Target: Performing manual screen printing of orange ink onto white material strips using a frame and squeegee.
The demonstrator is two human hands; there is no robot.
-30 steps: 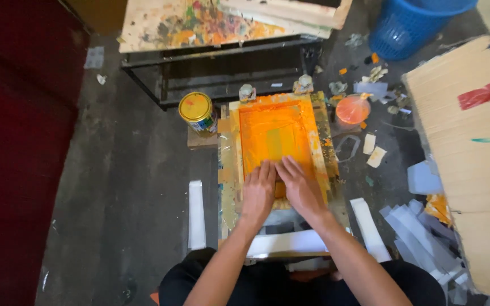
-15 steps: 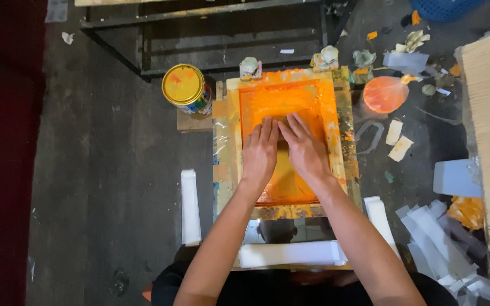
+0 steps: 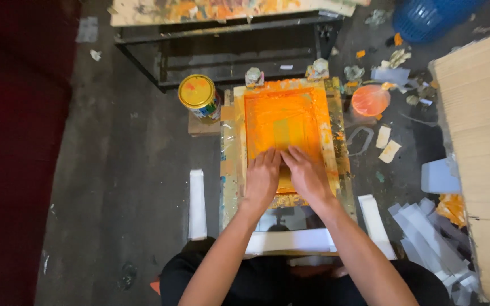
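Fingers of the left hand and right hand lie stretched flat, side by side, pressing the lower part of the orange screen frame. Left of this frame stands a yellow-lidded paint can.

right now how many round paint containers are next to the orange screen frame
2: a yellow-lidded tin at the orange screen frame's far-left corner, and an orange-topped tub on the floor off its far-right corner. More may be hidden among the scraps.

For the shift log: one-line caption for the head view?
Both hands, left hand and right hand, press side by side on an orange-inked printing screen, paint tin nearby.
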